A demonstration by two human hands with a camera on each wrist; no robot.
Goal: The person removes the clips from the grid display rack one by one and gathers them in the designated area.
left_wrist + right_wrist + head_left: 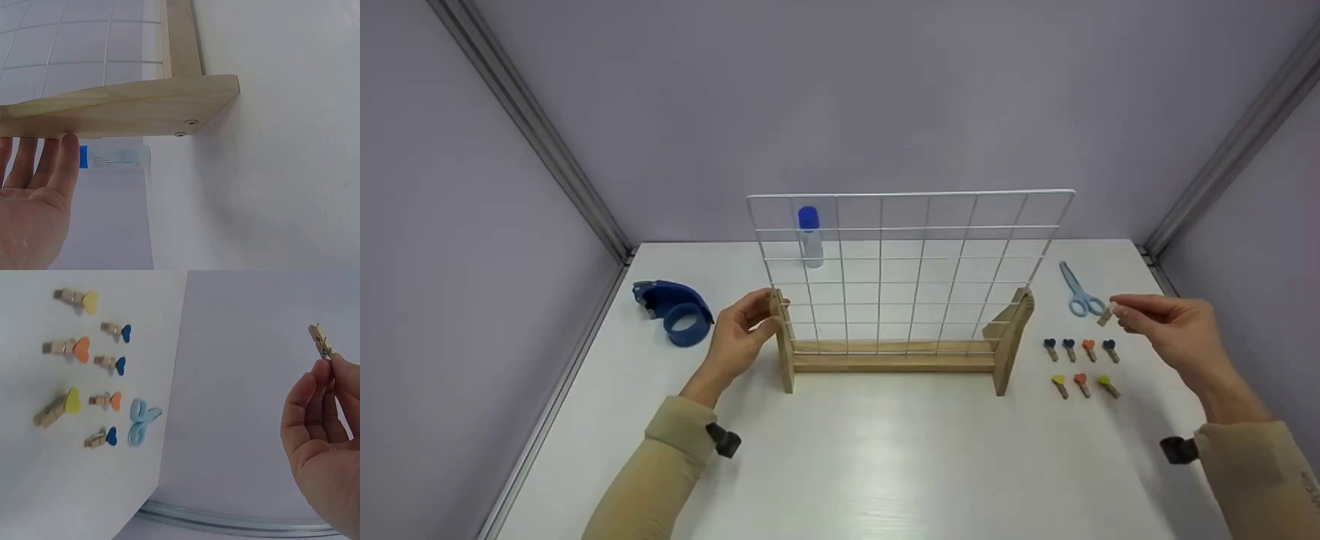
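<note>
eight clothespins (pixel 1080 366), one grid rack (pixel 900 300), one scissors (pixel 1078 291), one tape dispenser (pixel 675 311), one glue stick (pixel 809 236)

white table (pixel 885 465), plain lilac walls (pixel 840 97), metal corner strips (pixel 532 127)

left grip (pixel 739 330) flat, right grip (pixel 1166 326) pinching
</note>
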